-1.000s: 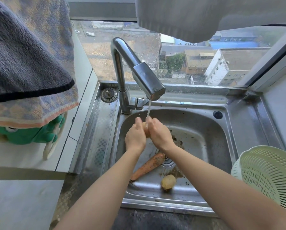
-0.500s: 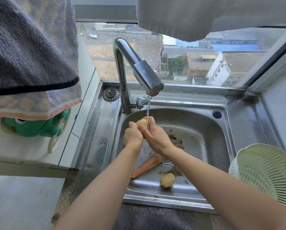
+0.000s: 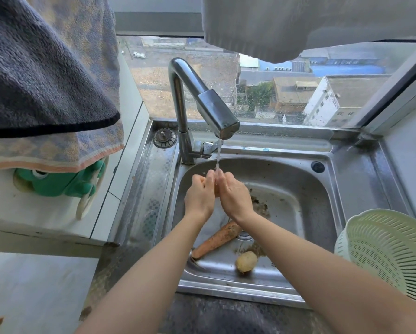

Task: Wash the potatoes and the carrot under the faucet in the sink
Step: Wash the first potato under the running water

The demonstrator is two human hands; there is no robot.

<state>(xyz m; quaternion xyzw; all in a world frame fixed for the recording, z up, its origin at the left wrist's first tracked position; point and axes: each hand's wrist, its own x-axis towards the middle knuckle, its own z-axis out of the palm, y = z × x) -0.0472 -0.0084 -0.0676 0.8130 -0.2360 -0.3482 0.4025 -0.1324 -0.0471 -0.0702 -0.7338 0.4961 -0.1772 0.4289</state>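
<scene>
My left hand point(image 3: 199, 197) and my right hand point(image 3: 234, 198) are pressed together around a small potato point(image 3: 216, 190), which is mostly hidden between them. They are right under the thin stream of water from the steel faucet point(image 3: 216, 116). A muddy carrot point(image 3: 216, 239) lies slanted on the floor of the steel sink point(image 3: 306, 208), next to the drain. A second potato point(image 3: 246, 261) rests near the sink's front wall.
A pale green plastic colander point(image 3: 385, 251) stands on the counter at the right. A loose sink strainer point(image 3: 164, 137) lies left of the faucet base. Towels point(image 3: 45, 80) hang at the upper left over a green frog-shaped holder point(image 3: 57, 182). Mud smears the sink floor.
Both hands have kept rubbing the potato under the stream, shifting slightly around it. The carrot and the other potato have stayed put.
</scene>
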